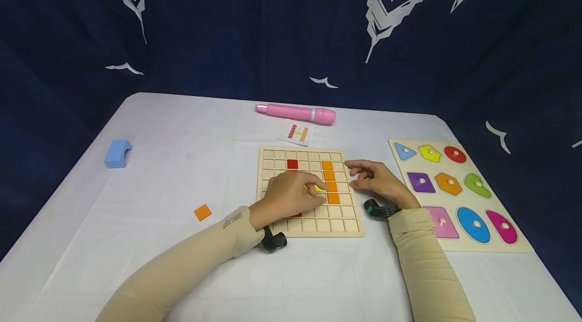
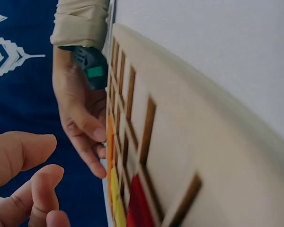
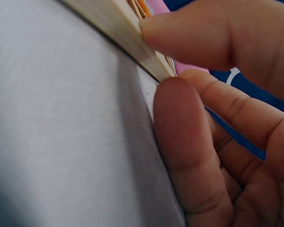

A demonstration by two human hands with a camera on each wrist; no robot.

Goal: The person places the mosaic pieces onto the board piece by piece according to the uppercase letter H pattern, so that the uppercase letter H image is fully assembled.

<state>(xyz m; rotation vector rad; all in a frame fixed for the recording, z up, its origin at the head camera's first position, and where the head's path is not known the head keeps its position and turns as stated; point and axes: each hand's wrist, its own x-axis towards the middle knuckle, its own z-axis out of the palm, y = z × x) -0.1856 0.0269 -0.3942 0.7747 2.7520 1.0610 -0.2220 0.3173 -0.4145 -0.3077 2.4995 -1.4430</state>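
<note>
A wooden grid board (image 1: 313,231) lies on the table with coloured square tiles in its cells. Orange tiles (image 1: 331,182) form a column on its right side. A red tile (image 1: 292,164) shows farther left, and a yellow tile (image 1: 320,186) sits partly behind the left hand. My left hand (image 1: 291,194) hovers over the board; its thumb and forefinger are apart with nothing between them, as the left wrist view shows. At the board's right edge is my right hand (image 1: 379,179), its fingers loosely bent. In the right wrist view its thumb (image 3: 189,35) lies against the board's edge.
A loose orange tile (image 1: 202,212) lies left of the board, and a blue block (image 1: 117,153) farther left. Behind the board are a pattern card (image 1: 295,132) and a pink pen-shaped object (image 1: 295,112). To the right lies a shape puzzle (image 1: 493,245) with knobbed pieces.
</note>
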